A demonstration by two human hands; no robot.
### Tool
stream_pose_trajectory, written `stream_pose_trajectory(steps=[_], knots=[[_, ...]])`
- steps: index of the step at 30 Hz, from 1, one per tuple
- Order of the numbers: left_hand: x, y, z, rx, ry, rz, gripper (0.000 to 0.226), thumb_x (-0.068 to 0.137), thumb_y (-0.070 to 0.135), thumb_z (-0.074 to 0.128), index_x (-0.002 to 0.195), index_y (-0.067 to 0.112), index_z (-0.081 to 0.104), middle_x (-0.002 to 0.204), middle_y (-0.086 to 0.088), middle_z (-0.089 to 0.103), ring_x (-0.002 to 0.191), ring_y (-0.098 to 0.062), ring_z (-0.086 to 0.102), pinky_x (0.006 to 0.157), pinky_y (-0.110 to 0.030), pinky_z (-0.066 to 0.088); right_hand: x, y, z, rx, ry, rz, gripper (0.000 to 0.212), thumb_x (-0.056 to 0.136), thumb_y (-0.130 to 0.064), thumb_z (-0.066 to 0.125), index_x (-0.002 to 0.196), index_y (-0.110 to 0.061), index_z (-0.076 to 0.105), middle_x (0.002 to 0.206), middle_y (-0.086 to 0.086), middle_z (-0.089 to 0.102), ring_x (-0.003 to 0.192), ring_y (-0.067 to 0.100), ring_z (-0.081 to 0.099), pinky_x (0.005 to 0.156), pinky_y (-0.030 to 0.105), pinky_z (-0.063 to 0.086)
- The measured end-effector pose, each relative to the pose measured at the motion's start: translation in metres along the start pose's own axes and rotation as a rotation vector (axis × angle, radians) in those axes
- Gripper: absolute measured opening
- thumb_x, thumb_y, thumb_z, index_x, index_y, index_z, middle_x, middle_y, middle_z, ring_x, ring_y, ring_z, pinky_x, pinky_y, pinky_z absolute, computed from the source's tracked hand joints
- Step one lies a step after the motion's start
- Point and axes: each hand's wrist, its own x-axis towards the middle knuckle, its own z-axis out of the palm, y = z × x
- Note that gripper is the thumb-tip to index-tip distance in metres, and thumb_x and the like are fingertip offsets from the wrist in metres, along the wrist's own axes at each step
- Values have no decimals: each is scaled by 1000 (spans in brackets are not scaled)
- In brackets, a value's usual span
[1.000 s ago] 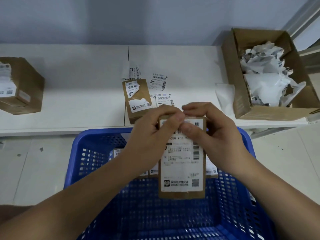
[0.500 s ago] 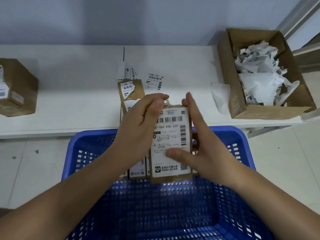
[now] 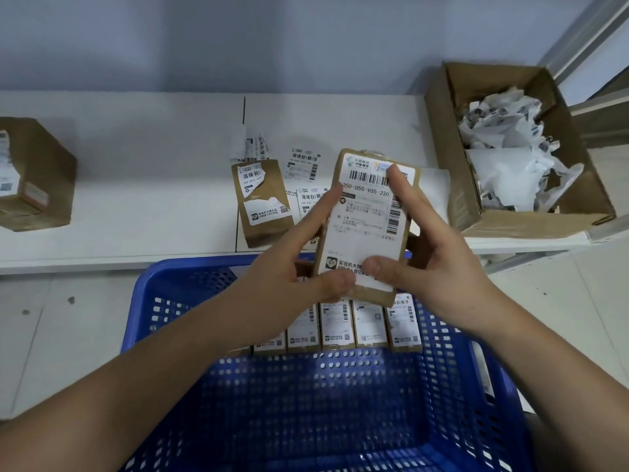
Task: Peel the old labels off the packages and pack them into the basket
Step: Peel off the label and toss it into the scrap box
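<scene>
A white tabletop [image 3: 136, 185] runs beneath a pale grey wall, and a blue perforated plastic basket [image 3: 177, 294] stands on the floor against its near edge; all positions below are given relative to this basket. Directly above the basket's far rim, the left hand [image 3: 292, 267] and right hand [image 3: 432, 264] are raised together around one small kraft-paper package [image 3: 366, 226], held upright and slightly tilted. The left thumb presses the lower edge of its white shipping label [image 3: 371, 212] while the left fingers support the left side; the right thumb presses the label's lower part and a right finger lies across the barcode near the top. The label appears fully adhered. The package is judged light, fairly stiff and flat-faced; the thin label will probably tear if pulled quickly, so a lifted corner is the sensible place to take hold. Inside the basket, along its far wall, at least four labelled packages [image 3: 335, 327] stand in a row, with a further one partly hidden at the left. Beyond the basket lies one package with a torn label [image 3: 262, 202] and several loose labels [image 3: 303, 165]. Beyond and to the right, an open cardboard box [image 3: 503, 219] holds crumpled peeled labels; far to the left stands one closed cardboard carton [image 3: 41, 178].
</scene>
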Motion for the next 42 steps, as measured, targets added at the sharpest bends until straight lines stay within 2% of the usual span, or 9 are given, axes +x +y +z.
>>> stream_pose_trajectory(steps=[7,10,13,19,22,26,31,35,42], knots=[[-16,0,-9,101,-80,-2,111,84,29,75,145,72,-7,158,36,25,126,-5,61,93,-29,58,-7,-6,1,52,-187,23,81,82,-6,74,147,-42,42,158,-9,35,139,12,49,97,34,57],[-20,-3,-6,39,-43,-4,101,90,30,67,146,71,-6,158,31,31,121,-9,65,91,-30,59,-7,-3,5,101,-121,36,55,94,-14,60,144,-35,49,163,-5,32,139,12,49,103,37,54],[-22,-7,-2,42,36,14,88,94,35,58,146,71,-3,157,29,33,122,-5,63,91,-26,58,-14,2,20,-21,10,26,49,102,-32,50,151,-34,45,168,-12,22,151,8,30,115,43,44],[-19,-22,9,56,-70,-22,57,103,54,26,146,71,-6,167,23,14,150,-9,31,111,-29,46,-20,-8,48,-553,162,176,105,74,-76,62,160,-38,13,159,-15,24,139,1,34,109,30,42],[-16,-31,8,171,-106,-37,61,97,71,24,147,69,-10,169,20,7,156,-10,17,124,-43,30,-14,-11,48,-605,200,274,110,72,-56,82,156,-36,15,154,-10,24,129,7,40,103,32,44],[-7,-32,-6,483,-133,-45,69,94,75,30,150,65,-9,166,25,10,152,1,16,126,-43,22,7,2,42,-637,151,346,103,73,-39,80,154,-34,18,149,-2,27,119,12,45,97,31,45],[5,-41,-24,1015,104,-48,78,93,80,35,160,43,18,165,13,29,149,-10,30,120,-41,31,50,39,3,-854,244,420,104,61,-64,65,149,-35,17,143,9,29,121,35,50,98,48,51],[9,-47,-34,1134,255,-36,68,94,65,51,154,37,36,156,15,40,139,-8,38,114,-31,33,86,66,-34,-1031,255,517,104,73,-64,69,154,-27,16,148,17,29,126,40,44,104,50,42],[15,-57,-56,1165,388,-166,65,93,55,56,152,36,37,161,5,29,144,-17,29,118,-37,28,107,98,-56,-1028,203,498,102,84,-66,59,161,-26,6,162,14,9,140,45,33,118,51,32]])
